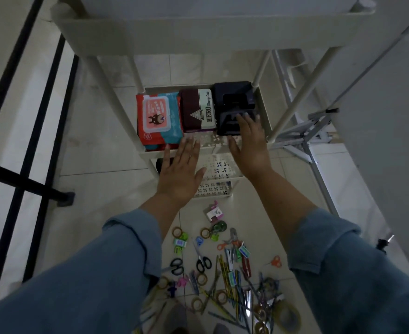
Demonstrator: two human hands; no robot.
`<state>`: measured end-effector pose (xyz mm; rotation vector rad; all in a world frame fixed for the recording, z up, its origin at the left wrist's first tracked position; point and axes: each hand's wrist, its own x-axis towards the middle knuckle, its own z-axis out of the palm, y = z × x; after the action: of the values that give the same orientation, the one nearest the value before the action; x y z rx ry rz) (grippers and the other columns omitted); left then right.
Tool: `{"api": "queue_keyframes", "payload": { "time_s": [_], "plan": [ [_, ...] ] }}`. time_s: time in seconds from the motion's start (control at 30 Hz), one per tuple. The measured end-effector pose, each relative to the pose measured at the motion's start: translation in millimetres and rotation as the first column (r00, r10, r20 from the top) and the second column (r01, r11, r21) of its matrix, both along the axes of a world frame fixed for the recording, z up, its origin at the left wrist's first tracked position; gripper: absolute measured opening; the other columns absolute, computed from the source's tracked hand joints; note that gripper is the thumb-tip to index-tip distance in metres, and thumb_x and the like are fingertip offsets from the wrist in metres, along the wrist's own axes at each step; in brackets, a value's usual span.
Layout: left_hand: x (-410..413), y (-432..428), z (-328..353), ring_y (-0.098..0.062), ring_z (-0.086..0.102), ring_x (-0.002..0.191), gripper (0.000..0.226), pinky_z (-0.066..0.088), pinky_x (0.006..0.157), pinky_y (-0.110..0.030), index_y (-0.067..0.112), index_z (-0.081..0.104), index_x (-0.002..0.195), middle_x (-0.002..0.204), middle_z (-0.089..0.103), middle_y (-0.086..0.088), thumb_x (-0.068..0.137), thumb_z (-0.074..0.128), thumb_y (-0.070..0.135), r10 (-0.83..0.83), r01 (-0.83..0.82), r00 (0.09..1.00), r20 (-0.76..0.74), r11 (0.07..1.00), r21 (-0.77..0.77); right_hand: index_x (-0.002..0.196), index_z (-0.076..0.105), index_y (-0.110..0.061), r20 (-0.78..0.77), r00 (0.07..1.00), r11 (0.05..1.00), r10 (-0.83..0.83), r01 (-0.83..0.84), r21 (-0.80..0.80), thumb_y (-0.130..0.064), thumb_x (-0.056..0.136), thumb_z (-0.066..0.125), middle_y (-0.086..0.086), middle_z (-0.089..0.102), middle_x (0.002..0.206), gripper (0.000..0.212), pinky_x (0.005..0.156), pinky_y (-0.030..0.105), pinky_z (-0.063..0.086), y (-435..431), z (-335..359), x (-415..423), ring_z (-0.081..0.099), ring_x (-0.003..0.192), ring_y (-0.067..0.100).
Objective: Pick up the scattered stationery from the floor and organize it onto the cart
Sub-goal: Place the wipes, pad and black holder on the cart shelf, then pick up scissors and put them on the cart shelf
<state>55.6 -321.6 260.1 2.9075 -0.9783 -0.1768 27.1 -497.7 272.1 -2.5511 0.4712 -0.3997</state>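
A white cart [150, 153] stands ahead of me. Its middle shelf holds a red-and-blue wet wipes pack [159, 116], a maroon Hero stamp pad box [198, 109] and a black hole punch [234, 102]. My right hand [249, 145] reaches over the shelf edge, its straight fingers touching the front of the hole punch. My left hand [180, 169] hovers flat and empty at the shelf's front rim, below the wipes and the stamp pad. Scattered stationery [222, 268] lies on the floor below: scissors, tape rolls, pens, pencils, small staple boxes.
The cart's top tray [198, 32] overhangs the shelf above. A black metal frame [30, 141] stands at the left. A white folding stand [307, 138] leans at the right of the cart. Pale floor tiles surround the cart.
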Motion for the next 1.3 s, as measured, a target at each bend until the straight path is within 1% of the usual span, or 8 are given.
{"api": "queue_keyframes", "payload": {
  "time_s": [0.13, 0.27, 0.43, 0.63, 0.83, 1.0, 1.17, 1.3],
  "plan": [
    [-27, 11, -4, -0.017, -0.007, 0.147, 0.072, -0.018, 0.113, -0.039, 0.015, -0.006, 0.149, 0.158, -0.009, -0.003, 0.086, -0.005, 0.051, -0.008, 0.007, 0.999, -0.043, 1.0, -0.012, 0.136, 0.043, -0.005, -0.036, 0.995, 0.995, 0.095, -0.096, -0.015, -0.018, 0.094, 0.048, 0.019, 0.04, 0.144, 0.044, 0.113, 0.053, 0.023, 8, -10, -36, 0.024, 0.14, 0.038],
    [-67, 23, -8, -0.022, 0.018, 0.145, 0.074, -0.003, 0.113, -0.045, 0.011, 0.02, 0.148, 0.156, 0.019, -0.008, 0.086, 0.006, 0.048, -0.008, 0.006, 1.0, -0.03, 0.998, -0.057, 0.122, 0.057, -0.002, -0.022, 0.99, 0.99, 0.14, -0.14, 0.005, -0.014, 0.09, 0.055, 0.02, 0.053, 0.132, 0.034, 0.107, 0.046, 0.032, 19, -20, -76, 0.036, 0.133, 0.041],
    [-121, 50, -13, -0.014, -0.005, 0.147, 0.085, -0.009, 0.116, -0.044, 0.021, -0.002, 0.15, 0.159, -0.005, 0.002, 0.073, -0.015, 0.056, 0.097, -0.1, 0.972, -0.215, 0.995, 0.001, 0.101, 0.067, -0.004, 0.006, 0.987, 0.986, 0.159, -0.159, 0.038, -0.012, 0.083, 0.063, 0.014, 0.066, 0.102, 0.02, 0.092, 0.03, 0.041, 34, -31, -130, 0.059, 0.101, 0.034],
    [-185, 100, -39, -0.016, -0.001, 0.147, 0.123, -0.011, 0.116, -0.041, 0.02, 0.006, 0.15, 0.159, 0.002, 0.0, 0.05, -0.043, 0.072, 0.174, -0.166, 0.917, -0.359, 0.985, 0.054, 0.09, 0.07, -0.007, -0.07, 0.993, 0.979, 0.1, -0.086, 0.186, -0.01, 0.082, 0.067, 0.01, 0.068, 0.09, 0.008, 0.071, 0.011, 0.028, 77, -51, -206, 0.059, 0.09, 0.026],
    [-235, 153, -77, -0.019, 0.014, 0.145, 0.104, 0.012, 0.117, -0.038, 0.018, 0.02, 0.148, 0.156, 0.019, -0.002, 0.064, -0.019, 0.067, 0.217, -0.18, 0.845, -0.489, 0.976, 0.122, 0.088, 0.07, -0.008, -0.154, 0.987, 0.939, -0.052, 0.101, 0.33, -0.011, 0.084, 0.066, 0.006, 0.069, 0.086, 0.007, 0.073, 0.013, 0.037, 135, -94, -271, 0.056, 0.081, 0.007],
    [-255, 194, -118, -0.019, 0.037, 0.132, 0.053, 0.027, 0.11, -0.025, 0.012, 0.03, 0.143, 0.145, 0.039, -0.006, 0.098, 0.034, 0.04, 0.187, -0.205, 0.813, -0.552, 0.978, 0.029, 0.095, 0.069, -0.006, -0.269, 0.944, 0.855, -0.19, 0.293, 0.427, -0.008, 0.085, 0.063, 0.003, 0.065, 0.087, 0.012, 0.072, 0.018, 0.04, 182, -133, -303, 0.06, 0.084, 0.015],
    [-255, 207, -207, -0.02, 0.038, 0.131, 0.048, 0.028, 0.107, -0.025, 0.012, 0.034, 0.141, 0.142, 0.041, -0.007, 0.098, 0.039, 0.032, 0.242, -0.281, 0.795, -0.556, 0.959, 0.016, 0.102, 0.066, -0.003, -0.395, 0.898, 0.809, -0.193, 0.374, 0.455, -0.01, 0.086, 0.06, 0.011, 0.067, 0.096, 0.017, 0.08, 0.03, 0.051, 199, -230, -305, 0.062, 0.09, 0.022],
    [-255, 192, -312, -0.026, 0.047, 0.122, 0.043, 0.037, 0.102, -0.032, 0.008, 0.041, 0.135, 0.135, 0.048, -0.012, 0.097, 0.043, 0.026, 0.334, -0.413, 0.726, -0.601, 0.911, 0.007, 0.107, 0.064, -0.004, -0.422, 0.89, 0.832, -0.174, 0.362, 0.421, -0.012, 0.088, 0.058, 0.012, 0.065, 0.102, 0.021, 0.077, 0.024, 0.042, 189, -330, -292, 0.059, 0.094, 0.023]
  ]
}}
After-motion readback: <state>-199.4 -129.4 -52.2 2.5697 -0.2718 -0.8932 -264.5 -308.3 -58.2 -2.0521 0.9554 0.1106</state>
